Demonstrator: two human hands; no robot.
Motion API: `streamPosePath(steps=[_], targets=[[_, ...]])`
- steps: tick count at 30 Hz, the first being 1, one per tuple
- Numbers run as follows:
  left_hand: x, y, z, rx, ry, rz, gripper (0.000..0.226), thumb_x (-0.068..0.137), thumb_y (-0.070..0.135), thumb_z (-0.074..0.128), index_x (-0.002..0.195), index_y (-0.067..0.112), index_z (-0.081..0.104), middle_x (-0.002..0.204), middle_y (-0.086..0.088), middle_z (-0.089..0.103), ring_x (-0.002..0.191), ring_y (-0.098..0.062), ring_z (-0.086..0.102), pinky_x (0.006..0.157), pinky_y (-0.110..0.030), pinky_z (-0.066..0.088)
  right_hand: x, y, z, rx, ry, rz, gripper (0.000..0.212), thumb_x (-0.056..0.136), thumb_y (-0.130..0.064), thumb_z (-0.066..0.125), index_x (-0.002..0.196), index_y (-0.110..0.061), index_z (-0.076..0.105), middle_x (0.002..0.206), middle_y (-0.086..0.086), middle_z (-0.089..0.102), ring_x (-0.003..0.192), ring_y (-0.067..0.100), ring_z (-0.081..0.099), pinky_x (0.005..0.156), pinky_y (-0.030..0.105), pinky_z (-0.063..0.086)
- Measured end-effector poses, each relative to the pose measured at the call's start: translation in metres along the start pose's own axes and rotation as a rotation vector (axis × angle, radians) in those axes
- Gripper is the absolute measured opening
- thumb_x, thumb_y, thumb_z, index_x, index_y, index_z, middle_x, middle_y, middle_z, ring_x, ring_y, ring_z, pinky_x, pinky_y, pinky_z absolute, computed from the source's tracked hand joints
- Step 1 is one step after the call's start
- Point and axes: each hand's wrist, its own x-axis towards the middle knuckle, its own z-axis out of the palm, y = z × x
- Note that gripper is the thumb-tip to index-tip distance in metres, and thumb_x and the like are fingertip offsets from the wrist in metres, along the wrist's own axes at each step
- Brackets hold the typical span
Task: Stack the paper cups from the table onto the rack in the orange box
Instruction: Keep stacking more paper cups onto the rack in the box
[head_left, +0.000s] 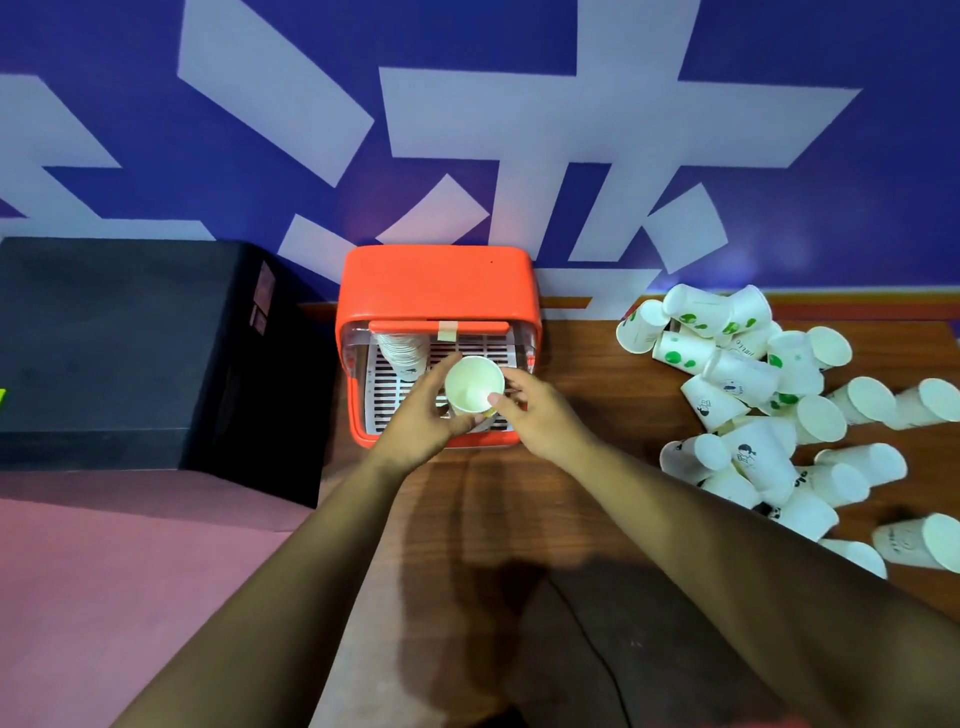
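Note:
An orange box (436, 280) stands at the back of the wooden table, its front open on a white slotted rack (387, 387). A stack of nested paper cups (401, 351) lies in the rack's back left corner. Over the rack I hold one white paper cup (474, 385), mouth up. My left hand (423, 415) curls round its left side and my right hand (540, 415) pinches its right rim with thumb and fingers. A heap of several loose paper cups (769, 415) lies on the table to the right.
A large black box (135, 343) sits left of the orange box, on a pink surface (104, 571). Behind everything rises a blue wall with pale shapes (467, 130). The wooden table (519, 519) stretches towards me between my forearms.

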Motion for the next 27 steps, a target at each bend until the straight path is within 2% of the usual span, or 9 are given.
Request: streamPosePath(steps=[4,7,9,17,21,23,24,26,27], targets=[[0.001,-0.006,-0.005,-0.02,-0.081,-0.02,0.075,0.089,0.019,0.075,0.153,0.03,0.037,0.154,0.006,0.044,0.137,-0.008,0.044,0.106,-0.016,0.039,0.004,0.007,0.001,-0.041,0.0,0.017,0.053,0.095,-0.023,0.061,0.144,-0.028,0.044,0.137,0.002,0.058,0.12,0.017,0.058,0.1,0.042,0.051],[0.003,-0.012,-0.006,0.006,-0.04,0.019,0.06,0.092,0.016,0.072,0.146,0.024,0.046,0.143,0.007,0.056,0.133,-0.005,0.05,0.113,-0.036,0.043,0.006,0.011,0.002,-0.027,-0.026,0.027,0.059,0.092,-0.025,0.065,0.145,-0.035,0.041,0.139,0.002,0.057,0.12,0.017,0.058,0.1,0.044,0.052],[0.004,-0.014,-0.002,-0.03,-0.02,0.02,0.054,0.092,0.012,0.071,0.14,0.021,0.049,0.138,0.005,0.06,0.129,-0.002,0.054,0.112,-0.042,0.044,0.008,0.013,0.004,-0.048,-0.006,0.042,0.061,0.091,-0.027,0.066,0.145,-0.035,0.04,0.14,0.002,0.055,0.12,0.018,0.057,0.099,0.044,0.052],[0.007,-0.014,0.015,-0.012,-0.009,0.023,0.054,0.094,0.014,0.068,0.143,0.021,0.047,0.14,0.006,0.058,0.132,-0.004,0.052,0.112,-0.033,0.043,0.008,0.02,0.004,-0.09,0.083,-0.002,0.059,0.091,-0.026,0.065,0.146,-0.022,0.043,0.147,0.004,0.045,0.126,0.021,0.052,0.103,0.045,0.048],[-0.004,-0.005,0.018,0.006,0.062,-0.06,0.066,0.091,0.02,0.073,0.147,0.014,0.041,0.146,0.003,0.048,0.133,-0.008,0.046,0.108,-0.03,0.043,-0.004,0.022,-0.015,-0.14,0.085,-0.011,0.051,0.094,-0.032,0.061,0.141,-0.019,0.045,0.139,0.004,0.051,0.12,0.019,0.056,0.098,0.039,0.051],[-0.015,-0.001,0.019,0.039,0.161,-0.098,0.051,0.091,0.02,0.073,0.136,0.012,0.05,0.137,-0.003,0.052,0.12,-0.011,0.054,0.101,-0.026,0.046,-0.016,0.03,-0.039,-0.187,0.084,-0.031,0.044,0.095,-0.027,0.06,0.136,-0.014,0.052,0.133,0.005,0.054,0.118,0.017,0.058,0.095,0.027,0.048],[-0.023,0.003,0.022,0.06,0.2,-0.104,0.039,0.092,0.019,0.071,0.126,0.012,0.055,0.126,-0.003,0.057,0.109,-0.005,0.058,0.093,-0.017,0.047,-0.024,0.037,-0.054,-0.227,0.078,-0.035,0.042,0.095,-0.025,0.06,0.134,-0.013,0.054,0.132,0.005,0.055,0.117,0.016,0.058,0.092,0.024,0.045],[-0.038,0.009,0.034,0.075,0.22,-0.104,0.015,0.094,0.015,0.067,0.107,0.014,0.06,0.1,0.002,0.063,0.082,0.01,0.058,0.074,-0.005,0.042,-0.041,0.059,-0.088,-0.316,0.061,-0.022,0.039,0.095,-0.025,0.059,0.131,-0.013,0.056,0.131,0.003,0.055,0.117,0.015,0.058,0.092,0.024,0.045],[-0.044,0.012,0.043,0.062,0.198,-0.113,0.007,0.095,0.014,0.066,0.1,0.014,0.061,0.09,0.004,0.062,0.073,0.01,0.056,0.069,-0.007,0.041,-0.05,0.072,-0.105,-0.36,0.059,-0.011,0.038,0.095,-0.027,0.059,0.131,-0.015,0.056,0.132,0.003,0.054,0.118,0.016,0.058,0.093,0.027,0.047]])
